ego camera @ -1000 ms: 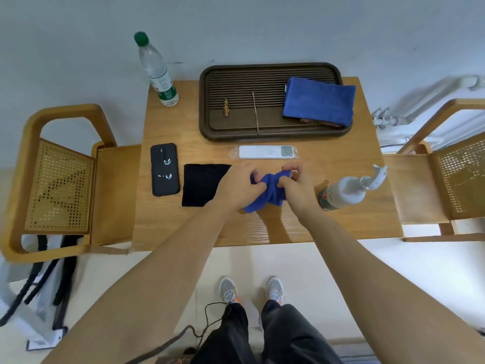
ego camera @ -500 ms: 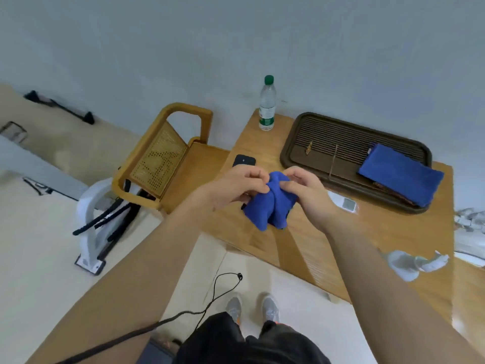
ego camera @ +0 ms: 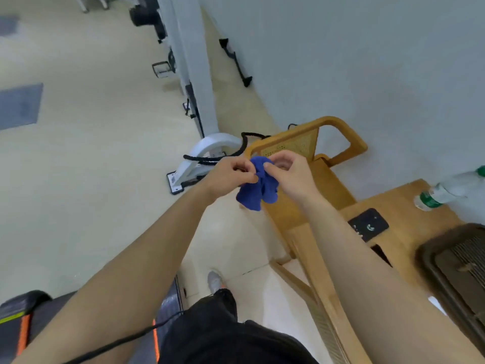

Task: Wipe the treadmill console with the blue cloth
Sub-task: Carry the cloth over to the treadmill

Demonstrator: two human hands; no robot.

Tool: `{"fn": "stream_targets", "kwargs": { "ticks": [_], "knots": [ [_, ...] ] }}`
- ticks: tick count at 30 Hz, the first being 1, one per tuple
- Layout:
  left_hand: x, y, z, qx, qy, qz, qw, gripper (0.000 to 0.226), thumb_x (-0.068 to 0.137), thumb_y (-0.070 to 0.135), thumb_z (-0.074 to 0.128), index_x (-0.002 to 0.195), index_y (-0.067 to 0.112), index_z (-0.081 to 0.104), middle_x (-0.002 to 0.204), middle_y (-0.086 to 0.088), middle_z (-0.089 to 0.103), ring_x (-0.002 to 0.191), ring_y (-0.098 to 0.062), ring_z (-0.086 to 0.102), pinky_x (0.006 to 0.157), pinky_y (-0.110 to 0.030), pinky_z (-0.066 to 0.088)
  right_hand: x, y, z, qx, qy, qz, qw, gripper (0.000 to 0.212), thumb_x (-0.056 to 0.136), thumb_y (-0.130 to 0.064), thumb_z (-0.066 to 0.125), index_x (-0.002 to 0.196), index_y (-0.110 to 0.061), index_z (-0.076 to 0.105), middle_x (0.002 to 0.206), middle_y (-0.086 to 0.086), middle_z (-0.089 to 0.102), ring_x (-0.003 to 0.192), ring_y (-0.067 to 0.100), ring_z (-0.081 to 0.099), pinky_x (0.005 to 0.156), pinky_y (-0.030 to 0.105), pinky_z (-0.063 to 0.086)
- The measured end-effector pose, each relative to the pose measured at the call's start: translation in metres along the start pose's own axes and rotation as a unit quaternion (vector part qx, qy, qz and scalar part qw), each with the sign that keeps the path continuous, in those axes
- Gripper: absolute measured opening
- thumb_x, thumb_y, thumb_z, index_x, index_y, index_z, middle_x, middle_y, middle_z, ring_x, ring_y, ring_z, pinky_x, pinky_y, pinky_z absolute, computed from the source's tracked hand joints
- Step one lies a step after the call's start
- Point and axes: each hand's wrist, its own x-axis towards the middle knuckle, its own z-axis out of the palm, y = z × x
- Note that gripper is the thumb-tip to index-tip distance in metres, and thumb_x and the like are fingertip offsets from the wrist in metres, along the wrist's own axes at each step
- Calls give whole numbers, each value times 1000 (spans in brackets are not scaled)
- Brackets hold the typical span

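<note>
A crumpled blue cloth point(ego camera: 258, 186) hangs in the air between both hands, above the floor beside a wooden chair. My left hand point(ego camera: 228, 177) pinches its left side and my right hand point(ego camera: 291, 174) pinches its top right. A dark treadmill deck point(ego camera: 23, 319) with orange and yellow stripes shows at the bottom left corner; its console is out of view.
A wooden chair point(ego camera: 325, 151) stands right behind the cloth. The wooden table point(ego camera: 409, 214) at the right carries a black phone point(ego camera: 368, 224), a water bottle point(ego camera: 446, 193) and a dark tray point(ego camera: 456, 266). A white exercise machine point(ego camera: 202, 153) stands on the floor beyond my left hand.
The view has swung left, away from the table toward the open floor. Both hands keep hold of the blue cloth, which has left the table and now hangs over the floor.
</note>
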Motion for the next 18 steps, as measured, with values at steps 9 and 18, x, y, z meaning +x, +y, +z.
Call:
{"fn": "stream_targets", "kwargs": {
  "ticks": [9, 18],
  "knots": [
    [-8, -60, -202, -44, 185, -43, 981, 10, 88, 6, 65, 94, 12, 70, 82, 12, 67, 71, 2, 60, 61, -10, 46, 128, -45, 204, -115, -233, 49, 964, 30, 80, 0, 61, 106, -13, 56, 93, 2, 61, 81, 16, 57, 65, 25, 45],
    [-36, -132, -344, 66, 422, -165, 889, 11, 82, 24, 71, 89, 28, 63, 80, 9, 74, 79, -10, 68, 70, -35, 57, 199, -88, 387, -140, -469, 13, 872, 34, 84, -6, 66, 114, -23, 63, 77, 7, 62, 76, 24, 68, 74, 41, 62]
  ]
}}
